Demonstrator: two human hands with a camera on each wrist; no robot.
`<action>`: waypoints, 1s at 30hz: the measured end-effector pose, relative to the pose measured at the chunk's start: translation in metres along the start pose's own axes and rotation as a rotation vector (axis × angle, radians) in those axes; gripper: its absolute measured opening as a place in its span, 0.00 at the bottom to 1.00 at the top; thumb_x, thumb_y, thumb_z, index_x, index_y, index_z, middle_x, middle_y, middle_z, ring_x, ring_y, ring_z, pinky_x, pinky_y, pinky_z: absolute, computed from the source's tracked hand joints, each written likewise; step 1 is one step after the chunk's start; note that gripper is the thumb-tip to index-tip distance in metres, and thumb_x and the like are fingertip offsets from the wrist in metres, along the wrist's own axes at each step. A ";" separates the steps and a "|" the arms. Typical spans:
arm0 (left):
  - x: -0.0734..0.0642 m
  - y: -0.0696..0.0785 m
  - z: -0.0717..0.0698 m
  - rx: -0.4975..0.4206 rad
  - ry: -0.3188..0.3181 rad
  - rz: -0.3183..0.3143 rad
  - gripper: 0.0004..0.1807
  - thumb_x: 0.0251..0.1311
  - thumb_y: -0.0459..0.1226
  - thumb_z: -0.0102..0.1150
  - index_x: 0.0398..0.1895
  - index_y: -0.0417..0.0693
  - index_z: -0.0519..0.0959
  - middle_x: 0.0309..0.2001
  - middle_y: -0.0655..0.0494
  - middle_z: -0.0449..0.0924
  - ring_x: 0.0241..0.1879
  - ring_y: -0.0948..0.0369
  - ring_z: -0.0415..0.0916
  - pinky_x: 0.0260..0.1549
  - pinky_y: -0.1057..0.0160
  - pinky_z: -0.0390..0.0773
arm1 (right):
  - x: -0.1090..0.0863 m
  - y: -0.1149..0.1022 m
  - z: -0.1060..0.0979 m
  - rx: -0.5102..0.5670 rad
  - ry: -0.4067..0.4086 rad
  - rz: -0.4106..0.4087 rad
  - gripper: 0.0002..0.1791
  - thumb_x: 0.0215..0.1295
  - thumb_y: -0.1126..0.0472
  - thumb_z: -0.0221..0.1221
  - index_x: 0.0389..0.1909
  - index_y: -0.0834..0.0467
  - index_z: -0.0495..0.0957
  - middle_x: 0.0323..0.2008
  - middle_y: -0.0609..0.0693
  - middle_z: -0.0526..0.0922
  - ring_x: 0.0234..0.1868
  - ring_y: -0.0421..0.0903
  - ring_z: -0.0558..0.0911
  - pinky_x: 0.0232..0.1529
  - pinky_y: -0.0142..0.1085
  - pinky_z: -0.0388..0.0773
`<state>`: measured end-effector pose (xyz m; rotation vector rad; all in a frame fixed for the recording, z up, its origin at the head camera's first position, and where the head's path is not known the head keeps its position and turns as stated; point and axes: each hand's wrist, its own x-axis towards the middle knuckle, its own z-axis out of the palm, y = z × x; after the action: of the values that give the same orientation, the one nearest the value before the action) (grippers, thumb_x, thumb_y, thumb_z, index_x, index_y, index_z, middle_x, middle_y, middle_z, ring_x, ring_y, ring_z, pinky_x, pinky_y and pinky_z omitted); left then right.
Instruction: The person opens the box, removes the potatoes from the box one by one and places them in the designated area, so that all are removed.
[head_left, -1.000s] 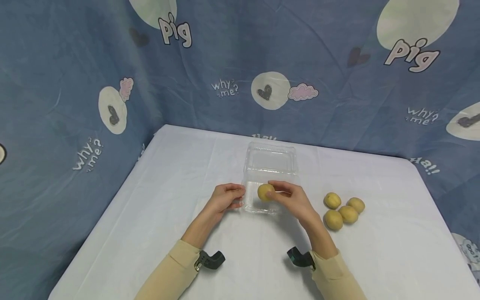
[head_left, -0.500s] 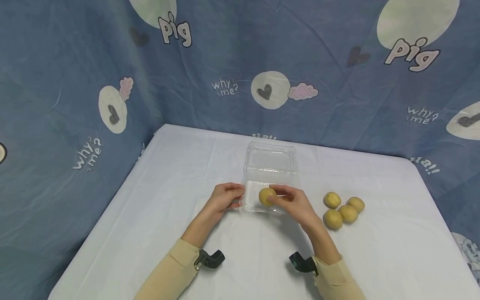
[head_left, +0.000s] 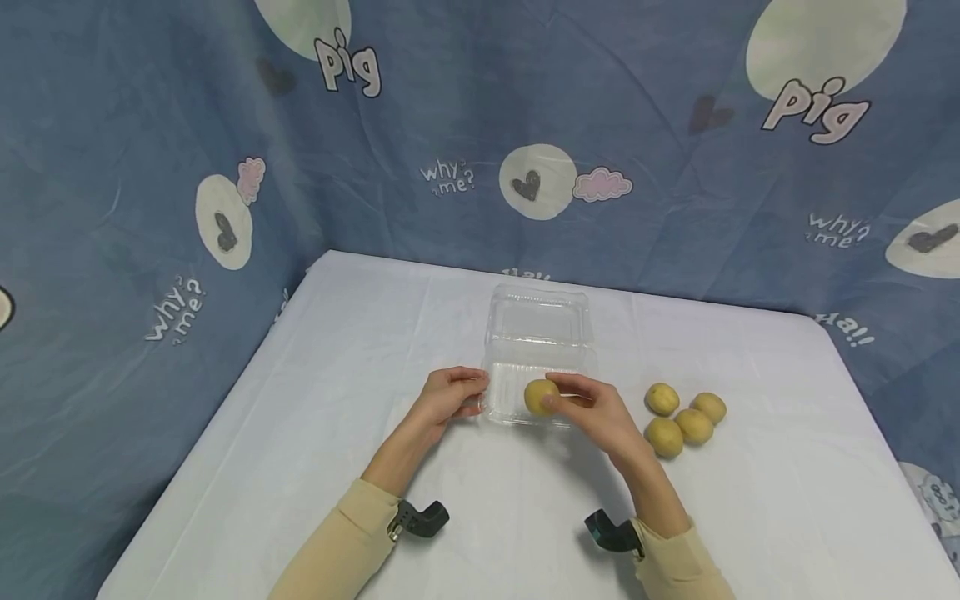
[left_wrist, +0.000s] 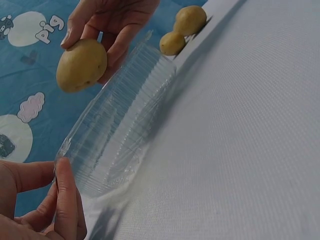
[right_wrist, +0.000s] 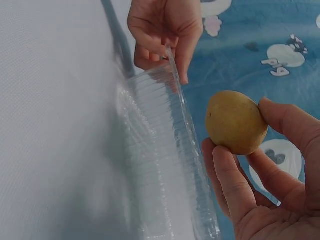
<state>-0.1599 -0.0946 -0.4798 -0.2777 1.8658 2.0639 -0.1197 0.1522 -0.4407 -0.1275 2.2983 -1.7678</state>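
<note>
A clear plastic clamshell box [head_left: 508,385] lies on the white-covered table with its lid [head_left: 538,319] folded back. My left hand [head_left: 448,395] pinches the box's left rim between thumb and fingers. Over the front part of the box, my right hand [head_left: 596,410] holds a yellow-brown potato [head_left: 539,397] by its fingertips. In the right wrist view the potato [right_wrist: 236,123] is above the rim, apart from the box wall. The left wrist view shows the left fingers [left_wrist: 66,192] on the box's edge.
To the right of the box, several more potatoes [head_left: 694,426] sit close together on the white tablecloth [head_left: 780,467]. A blue printed curtain [head_left: 420,100] hangs behind the table and along its left side.
My right hand has shifted slightly right and toward me, carrying the potato over the box. The left hand keeps its place at the rim.
</note>
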 end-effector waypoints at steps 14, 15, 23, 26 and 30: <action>-0.027 0.026 0.005 0.022 -0.035 0.010 0.17 0.65 0.31 0.59 0.54 0.27 0.75 0.41 0.44 0.78 0.37 0.59 0.76 0.37 0.63 0.83 | -0.009 -0.003 -0.003 0.032 0.026 0.020 0.26 0.60 0.54 0.69 0.59 0.57 0.78 0.54 0.54 0.80 0.50 0.48 0.81 0.51 0.39 0.77; -0.027 0.026 0.005 0.021 -0.036 0.010 0.17 0.65 0.31 0.59 0.53 0.27 0.75 0.42 0.44 0.78 0.37 0.59 0.76 0.37 0.63 0.83 | -0.010 -0.003 -0.003 0.034 0.024 0.022 0.26 0.60 0.54 0.69 0.59 0.58 0.78 0.54 0.54 0.79 0.50 0.48 0.81 0.52 0.39 0.77; -0.026 0.025 0.005 0.023 -0.030 0.003 0.16 0.65 0.31 0.59 0.52 0.29 0.76 0.41 0.45 0.78 0.36 0.59 0.76 0.37 0.64 0.83 | -0.017 -0.002 -0.006 0.017 0.031 0.036 0.26 0.60 0.52 0.69 0.59 0.54 0.78 0.55 0.53 0.79 0.51 0.48 0.80 0.53 0.40 0.76; -0.026 0.025 0.005 0.025 -0.034 0.005 0.17 0.65 0.31 0.59 0.53 0.28 0.75 0.39 0.48 0.78 0.36 0.60 0.76 0.36 0.65 0.83 | -0.019 -0.002 -0.007 0.011 0.029 0.035 0.26 0.60 0.52 0.69 0.59 0.54 0.78 0.55 0.53 0.79 0.52 0.48 0.80 0.53 0.40 0.75; -0.027 0.027 0.006 0.026 -0.035 0.010 0.18 0.65 0.31 0.59 0.54 0.27 0.75 0.38 0.49 0.78 0.35 0.61 0.76 0.35 0.65 0.83 | -0.023 -0.003 -0.009 0.011 0.029 0.040 0.27 0.60 0.52 0.69 0.59 0.55 0.78 0.55 0.53 0.79 0.52 0.48 0.80 0.53 0.40 0.75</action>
<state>-0.1442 -0.0945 -0.4445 -0.2252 1.8755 2.0361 -0.1001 0.1643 -0.4326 -0.0539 2.2938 -1.7735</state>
